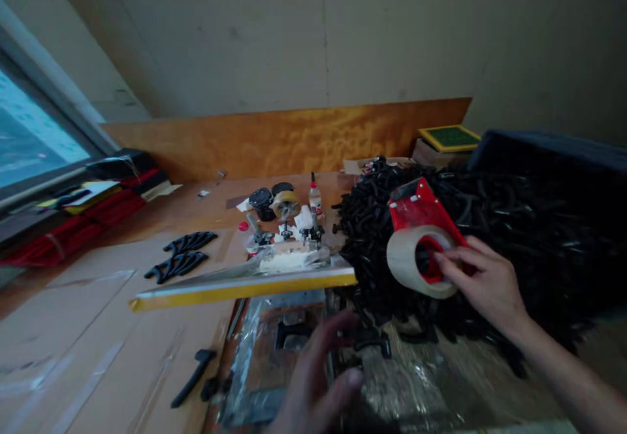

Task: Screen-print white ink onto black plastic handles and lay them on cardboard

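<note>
My right hand grips a red tape dispenser with a roll of clear packing tape, held over a big heap of black plastic parts. My left hand hovers low in front, blurred, its fingers loosely bent above a black part on a plastic-covered board. It holds nothing that I can make out. A long yellow-edged strip juts left from the pile.
Cardboard sheets cover the wooden bench at left, with flat black parts and a black handle-like piece on them. A glue bottle, tape roll and small items stand at centre. Red bundles lie by the window.
</note>
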`<state>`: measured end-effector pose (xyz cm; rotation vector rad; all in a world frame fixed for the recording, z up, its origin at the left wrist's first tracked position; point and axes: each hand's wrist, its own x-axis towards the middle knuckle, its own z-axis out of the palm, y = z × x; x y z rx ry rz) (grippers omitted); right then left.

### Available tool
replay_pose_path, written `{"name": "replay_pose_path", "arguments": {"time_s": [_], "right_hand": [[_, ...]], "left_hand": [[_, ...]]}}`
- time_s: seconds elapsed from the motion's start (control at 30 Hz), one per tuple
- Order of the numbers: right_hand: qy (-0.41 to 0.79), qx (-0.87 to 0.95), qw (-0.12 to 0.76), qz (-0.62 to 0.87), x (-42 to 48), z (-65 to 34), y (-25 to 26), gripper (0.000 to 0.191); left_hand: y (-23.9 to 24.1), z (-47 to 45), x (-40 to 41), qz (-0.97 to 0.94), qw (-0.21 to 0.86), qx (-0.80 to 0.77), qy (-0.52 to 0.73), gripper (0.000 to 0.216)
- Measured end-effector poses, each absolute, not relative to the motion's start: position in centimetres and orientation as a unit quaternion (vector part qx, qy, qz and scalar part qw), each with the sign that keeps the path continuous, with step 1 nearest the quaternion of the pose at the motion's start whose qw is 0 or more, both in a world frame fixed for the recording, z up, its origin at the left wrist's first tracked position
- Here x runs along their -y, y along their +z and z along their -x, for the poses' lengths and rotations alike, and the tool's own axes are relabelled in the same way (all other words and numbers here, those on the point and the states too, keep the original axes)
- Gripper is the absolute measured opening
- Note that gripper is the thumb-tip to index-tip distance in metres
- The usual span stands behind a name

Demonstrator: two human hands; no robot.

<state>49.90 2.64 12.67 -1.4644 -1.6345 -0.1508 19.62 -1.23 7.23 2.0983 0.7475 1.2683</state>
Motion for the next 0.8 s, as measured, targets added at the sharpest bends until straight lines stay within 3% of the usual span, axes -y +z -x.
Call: {"name": "replay_pose_path", "arguments": {"time_s": [0.03, 0.1, 0.17, 0.27, 0.33, 0.4, 0.43, 0.53, 0.6, 0.67, 0.8], "right_hand": [[-0.071, 0.657, 0.451, 0.6, -0.3, -48.4, 11.7, 0.014], [-0.089, 0.652, 0.439, 0.612, 3.5, -44.9, 9.6, 0.012], [-0.111, 0.652, 0.421, 0.62, 6.5, -41.4, 7.2, 0.012], [-0.136, 0.651, 0.388, 0.638, 9.7, -37.1, 3.8, 0.014], [-0.103, 0.647, 0.39, 0.647, 11.3, -35.2, 2.2, 0.039], [-0.005, 0.619, 0.446, 0.647, 12.3, -33.9, 1.3, 0.064], [0.062, 0.589, 0.485, 0.644, 12.6, -33.4, 1.1, 0.067], [0.292, 0.456, 0.556, 0.63, 12.8, -31.5, 1.3, 0.055], [0.451, 0.392, 0.558, 0.577, 12.6, -29.9, 1.9, 0.051], [0.585, 0.365, 0.549, 0.473, 12.3, -28.2, 2.4, 0.059], [0.691, 0.359, 0.526, 0.343, 11.7, -25.6, 3.5, 0.091]], "left_hand": [[6.5, -20.4, 0.9, -0.776, 0.346, -0.27, 0.454, 0.056], [5.4, -21.9, 0.8, -0.67, 0.569, -0.245, 0.411, 0.08], [4.8, -22.9, 1.3, -0.556, 0.693, -0.25, 0.384, 0.093], [4.3, -22.3, 2.4, -0.469, 0.729, -0.319, 0.384, 0.069], [3.9, -20.6, 2.9, -0.451, 0.726, -0.342, 0.39, 0.051], [3.3, -18.5, 3.1, -0.435, 0.741, -0.334, 0.388, 0.046], [3.0, -17.5, 3.2, -0.425, 0.752, -0.328, 0.384, 0.047], [1.8, -14.8, 3.7, -0.399, 0.785, -0.307, 0.361, 0.049], [1.1, -13.4, 4.2, -0.38, 0.803, -0.295, 0.352, 0.051], [0.4, -12.3, 4.9, -0.351, 0.824, -0.285, 0.341, 0.052], [-0.4, -9.6, 4.8, -0.364, 0.846, -0.261, 0.289, 0.064]]}}
